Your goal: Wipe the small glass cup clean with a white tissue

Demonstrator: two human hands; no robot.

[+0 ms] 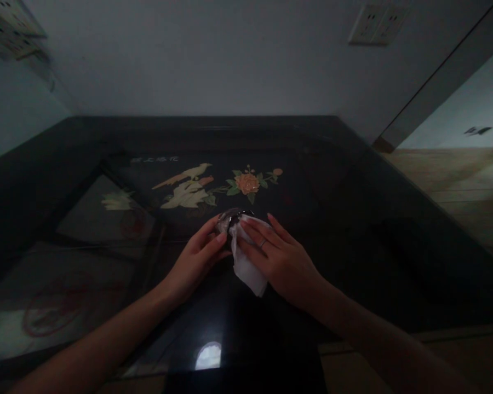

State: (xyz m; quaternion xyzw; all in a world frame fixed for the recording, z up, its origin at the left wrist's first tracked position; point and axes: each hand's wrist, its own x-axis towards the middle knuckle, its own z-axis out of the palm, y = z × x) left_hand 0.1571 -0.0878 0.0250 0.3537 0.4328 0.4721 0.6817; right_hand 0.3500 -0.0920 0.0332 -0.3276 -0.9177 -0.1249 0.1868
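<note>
Over the middle of a glossy dark table [328, 241], my left hand [199, 251] is closed around the left side of a small, shiny, partly see-through object [229, 218]. Dim light and the fingers hide its exact kind. My right hand [285, 257] wears a ring and presses a white tissue [250, 272] against the object's right side. A corner of the tissue hangs down below the right fingers. Both hands are close together, near the front half of the tabletop.
Behind the hands, a bird-and-flower picture [189, 194] decorates the tabletop. A white wall [213, 60] with a double socket [378, 24] borders the table's far edge. More sockets [12, 35] are at upper left. Wooden flooring [456, 175] shows at right.
</note>
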